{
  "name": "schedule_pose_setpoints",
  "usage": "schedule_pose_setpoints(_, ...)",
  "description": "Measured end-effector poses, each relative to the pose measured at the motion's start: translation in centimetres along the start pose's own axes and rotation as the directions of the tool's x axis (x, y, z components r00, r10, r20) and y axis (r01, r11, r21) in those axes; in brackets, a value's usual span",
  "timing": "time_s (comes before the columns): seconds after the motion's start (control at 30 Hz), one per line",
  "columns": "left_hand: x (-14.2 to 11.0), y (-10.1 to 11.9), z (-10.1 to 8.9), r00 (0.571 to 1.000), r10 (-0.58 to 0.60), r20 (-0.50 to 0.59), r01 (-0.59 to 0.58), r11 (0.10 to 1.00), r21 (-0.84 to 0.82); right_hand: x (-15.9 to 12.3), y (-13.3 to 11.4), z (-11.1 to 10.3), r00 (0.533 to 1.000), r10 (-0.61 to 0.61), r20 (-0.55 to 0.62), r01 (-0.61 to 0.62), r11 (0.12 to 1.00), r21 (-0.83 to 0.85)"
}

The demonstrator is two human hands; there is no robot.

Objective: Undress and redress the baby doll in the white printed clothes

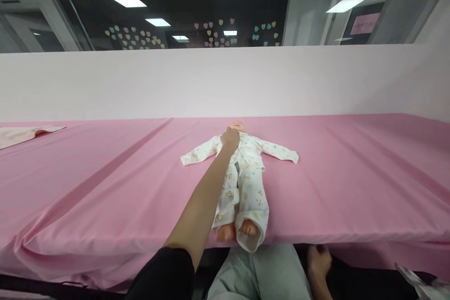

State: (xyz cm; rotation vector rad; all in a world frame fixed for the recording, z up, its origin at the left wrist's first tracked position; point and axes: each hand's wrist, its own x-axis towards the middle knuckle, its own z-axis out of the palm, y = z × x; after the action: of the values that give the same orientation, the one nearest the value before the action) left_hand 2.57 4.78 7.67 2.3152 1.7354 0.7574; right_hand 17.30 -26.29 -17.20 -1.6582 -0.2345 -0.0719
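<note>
A baby doll (238,125) lies on its back with its head at the far side, wearing a white printed baby shirt (250,152) with both sleeves spread outward. My left hand (230,138) reaches across the body and is closed on the shirt near the collar. White printed trousers (251,192) cover the doll's legs, and its bare feet (249,228) show at the hems. A small grey patch shows at the waist, too small to name. Down beside my right thigh is my right hand (318,261), its fingers curled; what they hold, if anything, is hidden.
A pink cloth (333,187) covers the table, with folds at the left and its front edge hanging over my lap (260,272). A pale folded fabric (21,135) lies at the far left. Behind stands a low white wall (211,84) below dark glass with heart stickers.
</note>
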Motion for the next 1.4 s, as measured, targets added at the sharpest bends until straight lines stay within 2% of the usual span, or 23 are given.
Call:
schedule_pose_setpoints(0.03,0.0,0.1,0.1,1.0,0.024,-0.01,-0.023,1.0,0.018,0.0,-0.2,-0.7,0.993,0.019,-0.117,-0.01,0.996,0.083)
schedule_pose_setpoints(0.1,-0.1,0.3,0.3,0.998,0.062,-0.027,-0.061,0.997,0.043,-0.1,-2.4,-1.9,0.932,0.045,-0.36,0.074,0.948,0.31)
schedule_pose_setpoints(0.17,-0.1,0.3,0.5,0.995,0.093,-0.036,-0.091,0.994,0.056,-0.5,-6.8,-2.4,0.884,-0.029,-0.466,0.26,0.86,0.44)
schedule_pose_setpoints(0.23,-0.1,0.2,0.6,0.993,0.114,-0.042,-0.111,0.992,0.059,-1.2,-12.4,-1.7,0.836,-0.199,-0.512,0.475,0.73,0.492)
schedule_pose_setpoints(0.27,-0.1,0.2,0.6,0.992,0.122,-0.045,-0.119,0.991,0.058,-1.6,-15.3,-0.8,0.834,-0.29,-0.469,0.528,0.664,0.529)
schedule_pose_setpoints(0.3,-0.1,0.1,0.6,0.991,0.128,-0.049,-0.126,0.991,0.055,-2.1,-17.9,0.5,0.844,-0.385,-0.373,0.536,0.631,0.561)
schedule_pose_setpoints(0.37,-0.2,-0.1,0.5,0.989,0.136,-0.053,-0.133,0.99,0.048,-2.8,-22.4,4.7,0.826,-0.554,-0.101,0.502,0.642,0.58)
schedule_pose_setpoints(0.4,-0.3,-0.1,0.5,0.989,0.138,-0.052,-0.136,0.99,0.044,-3.0,-24.1,7.5,0.8,-0.594,0.083,0.442,0.677,0.588)
schedule_pose_setpoints(0.47,-0.4,-0.3,0.3,0.989,0.139,-0.043,-0.138,0.99,0.032,-2.9,-26.5,13.8,0.674,-0.615,0.411,0.327,0.746,0.58)
schedule_pose_setpoints(0.5,-0.5,-0.4,0.3,0.99,0.139,-0.039,-0.138,0.99,0.026,-2.8,-27.3,17.0,0.664,-0.539,0.519,0.276,0.821,0.499)
schedule_pose_setpoints(0.53,-0.5,-0.6,0.2,0.99,0.136,-0.035,-0.136,0.991,0.018,-2.6,-27.7,20.0,0.683,-0.416,0.6,0.235,0.904,0.358)
schedule_pose_setpoints(0.6,-0.5,-0.9,0.2,0.993,0.115,-0.024,-0.115,0.993,0.001,-2.1,-27.9,24.7,0.705,-0.349,0.617,0.24,0.937,0.256)
schedule_pose_setpoints(0.63,-0.5,-1.1,0.2,0.995,0.094,-0.019,-0.094,0.996,-0.01,-1.9,-27.7,26.2,0.717,-0.342,0.607,0.258,0.94,0.224)
schedule_pose_setpoints(0.7,-0.5,-1.4,0.4,0.998,0.054,-0.022,-0.055,0.997,-0.047,-1.7,-27.1,27.7,0.731,-0.368,0.574,0.312,0.929,0.198)
schedule_pose_setpoints(0.8,-0.7,-1.6,0.8,0.994,0.038,-0.1,-0.051,0.99,-0.132,-1.6,-26.2,27.4,0.731,-0.412,0.544,0.385,0.907,0.17)
schedule_pose_setpoints(0.97,-1.3,-1.8,1.2,0.966,0.047,-0.253,-0.104,0.971,-0.217,-1.6,-25.9,26.8,0.686,-0.45,0.572,0.439,0.883,0.168)
schedule_pose_setpoints(1.17,-1.4,-2.2,1.6,0.948,0.018,-0.317,-0.146,0.911,-0.385,-1.4,-25.4,27.3,0.66,-0.465,0.59,0.422,0.879,0.22)
schedule_pose_setpoints(1.33,-1.6,-2.2,1.7,0.945,-0.013,-0.327,-0.147,0.875,-0.461,-1.4,-25.1,27.0,0.673,-0.473,0.569,0.411,0.879,0.243)
schedule_pose_setpoints(1.4,-1.7,-2.1,1.5,0.947,-0.035,-0.318,-0.129,0.867,-0.481,-1.5,-25.0,26.8,0.665,-0.485,0.567,0.407,0.873,0.27)
